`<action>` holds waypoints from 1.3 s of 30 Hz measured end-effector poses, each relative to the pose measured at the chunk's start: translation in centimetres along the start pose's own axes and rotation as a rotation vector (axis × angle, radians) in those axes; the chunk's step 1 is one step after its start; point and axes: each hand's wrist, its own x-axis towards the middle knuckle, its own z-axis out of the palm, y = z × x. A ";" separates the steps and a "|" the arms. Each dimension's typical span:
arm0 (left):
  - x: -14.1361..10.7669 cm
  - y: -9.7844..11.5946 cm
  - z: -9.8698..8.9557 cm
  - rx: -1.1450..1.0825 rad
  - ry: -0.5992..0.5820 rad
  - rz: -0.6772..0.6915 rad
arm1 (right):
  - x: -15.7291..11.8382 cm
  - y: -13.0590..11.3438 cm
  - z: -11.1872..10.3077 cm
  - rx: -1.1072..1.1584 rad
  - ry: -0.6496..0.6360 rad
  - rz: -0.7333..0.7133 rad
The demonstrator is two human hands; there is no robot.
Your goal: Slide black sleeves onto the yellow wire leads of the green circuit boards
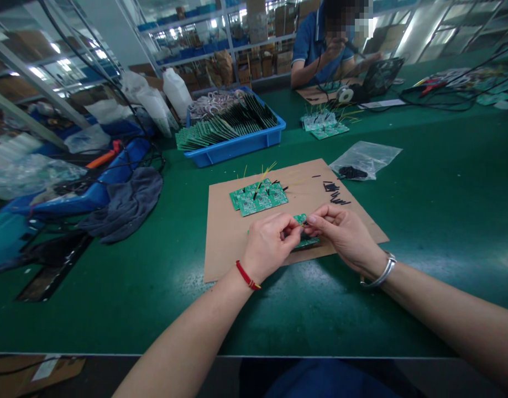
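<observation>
Both hands meet over a green circuit board (308, 241) on a sheet of brown cardboard (226, 249); they cover much of the board. My left hand (268, 240) is closed in a pinch on a thin yellow wire (303, 224) above it. Fingertip to fingertip with it, my right hand (342, 232) pinches a small black tube at the wire, mostly hidden by the fingers. Just beyond, two more circuit boards (262, 202) overlap, with yellow wires and black tubes standing up from them. Loose short black tubes (331, 188) lie at the cardboard's right side.
A clear plastic bag (367, 157) with black pieces lies behind the cardboard. Farther back stands a blue bin (241, 148) packed with boards. A dark cloth (129, 202) and a cluttered blue tray (125, 160) are at left. Across the table sits a co-worker (320, 50).
</observation>
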 end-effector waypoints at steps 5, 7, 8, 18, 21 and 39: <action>0.0 -0.1 0.0 0.026 -0.041 0.054 | 0.0 0.1 0.0 -0.013 0.022 0.005; 0.0 -0.2 0.1 0.039 -0.032 0.053 | 0.0 0.1 0.0 -0.029 0.021 -0.002; 0.0 -0.2 0.1 0.044 -0.021 0.050 | 0.0 0.1 0.0 -0.037 0.018 -0.010; 0.0 -0.2 0.0 0.033 -0.045 0.087 | -0.1 -0.1 0.1 -0.078 0.015 -0.030; -0.1 -0.3 0.3 -0.023 -0.042 0.002 | -0.1 0.0 0.2 -0.106 -0.007 -0.054; 1.8 -2.8 -6.2 0.130 -0.274 -0.216 | 1.0 0.3 2.0 -0.951 -0.181 -0.536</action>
